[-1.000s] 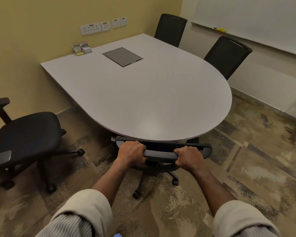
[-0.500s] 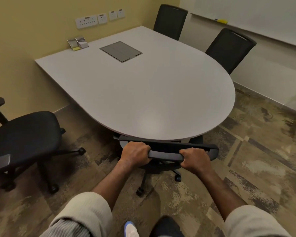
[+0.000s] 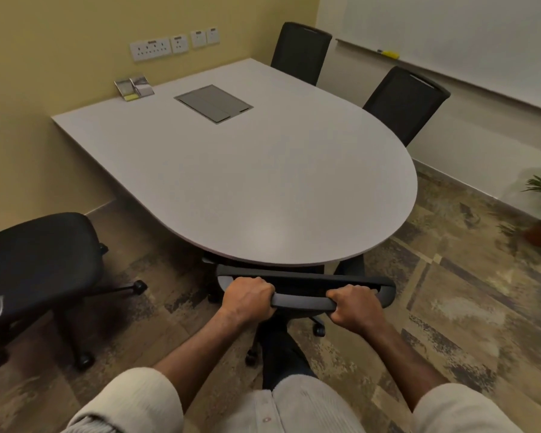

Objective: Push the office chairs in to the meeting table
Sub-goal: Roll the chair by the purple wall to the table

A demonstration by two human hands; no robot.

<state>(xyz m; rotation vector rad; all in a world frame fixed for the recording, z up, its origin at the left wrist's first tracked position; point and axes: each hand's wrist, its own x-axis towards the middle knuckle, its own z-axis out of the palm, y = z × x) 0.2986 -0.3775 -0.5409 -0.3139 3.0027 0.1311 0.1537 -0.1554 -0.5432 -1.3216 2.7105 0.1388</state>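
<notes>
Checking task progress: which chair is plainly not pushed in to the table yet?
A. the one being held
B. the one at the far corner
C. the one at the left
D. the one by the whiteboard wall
C: the left chair stands clear of the meeting table, its whole seat showing over open floor.

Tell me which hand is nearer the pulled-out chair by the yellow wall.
Left. The left hand grips the backrest end on that chair's side; the right hand grips the end farther from it.
</notes>
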